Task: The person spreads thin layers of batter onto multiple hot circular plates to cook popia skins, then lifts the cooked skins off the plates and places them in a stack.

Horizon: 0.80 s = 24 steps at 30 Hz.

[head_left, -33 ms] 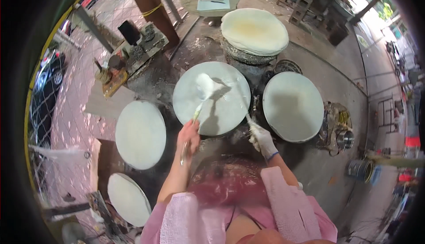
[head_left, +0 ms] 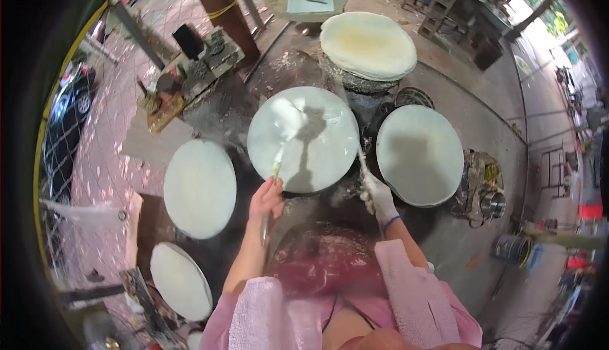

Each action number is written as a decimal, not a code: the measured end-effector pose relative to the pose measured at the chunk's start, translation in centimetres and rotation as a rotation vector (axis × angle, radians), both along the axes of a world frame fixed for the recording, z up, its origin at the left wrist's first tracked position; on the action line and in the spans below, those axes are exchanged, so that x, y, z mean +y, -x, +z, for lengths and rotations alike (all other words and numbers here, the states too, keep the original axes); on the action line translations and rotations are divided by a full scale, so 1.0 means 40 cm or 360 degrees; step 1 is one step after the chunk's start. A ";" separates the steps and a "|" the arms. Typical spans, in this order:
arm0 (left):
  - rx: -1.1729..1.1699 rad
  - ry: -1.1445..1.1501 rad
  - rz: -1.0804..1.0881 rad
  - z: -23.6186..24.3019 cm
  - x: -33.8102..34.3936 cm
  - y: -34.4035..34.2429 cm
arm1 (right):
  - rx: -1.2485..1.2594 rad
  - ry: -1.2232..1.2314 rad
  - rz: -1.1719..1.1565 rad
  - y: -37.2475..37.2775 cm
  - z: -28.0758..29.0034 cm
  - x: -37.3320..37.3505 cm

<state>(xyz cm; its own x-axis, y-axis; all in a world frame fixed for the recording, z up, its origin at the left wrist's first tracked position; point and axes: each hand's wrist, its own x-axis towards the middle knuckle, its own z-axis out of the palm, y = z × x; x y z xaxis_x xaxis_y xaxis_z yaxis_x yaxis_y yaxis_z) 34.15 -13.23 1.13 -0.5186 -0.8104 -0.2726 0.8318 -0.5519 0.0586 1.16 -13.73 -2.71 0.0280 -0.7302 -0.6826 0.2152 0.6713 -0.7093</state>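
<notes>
In front of me is a round griddle coated with a thin, wet-looking white layer. My bare left hand is closed round the handle of a ladle, whose white-smeared head is over the far left part of the griddle. Motion blur hides whether the ladle touches the surface. My gloved right hand grips a thin, white-smeared tool at the griddle's right rim; its exact kind is unclear. Both hands cast no firm outline on the griddle, but the ladle's shadow falls across it.
Other pale round discs stand around: one at right, two at left. Behind is a stack of flat round sheets. A cluttered small table is at far left, metal cans at right. Someone works at far right.
The ladle's head has shifted slightly left, and my left hand has come a little nearer me. The right hand's tool has moved from over the griddle to its right rim.
</notes>
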 end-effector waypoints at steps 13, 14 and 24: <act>-0.0409 -0.0245 0.0903 0.248 0.437 -0.044 | 0.0447 0.0450 0.0462 0.062 -0.120 -0.005; -0.0434 -0.0248 0.0970 0.248 0.483 -0.058 | 0.0543 0.0600 0.0688 0.058 -0.143 0.011; -0.0919 -0.0475 0.1695 0.294 0.989 -0.254 | -0.0154 0.0210 0.1409 -0.488 0.107 0.206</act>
<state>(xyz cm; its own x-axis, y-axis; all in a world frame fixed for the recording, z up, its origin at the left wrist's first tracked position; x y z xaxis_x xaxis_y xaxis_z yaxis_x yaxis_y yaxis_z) 44.33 26.33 12.89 0.6136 -0.6213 -0.4873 0.7677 0.3253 0.5521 20.69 -5.50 1.58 0.6707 -0.4863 -0.5601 -0.2791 0.5342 -0.7980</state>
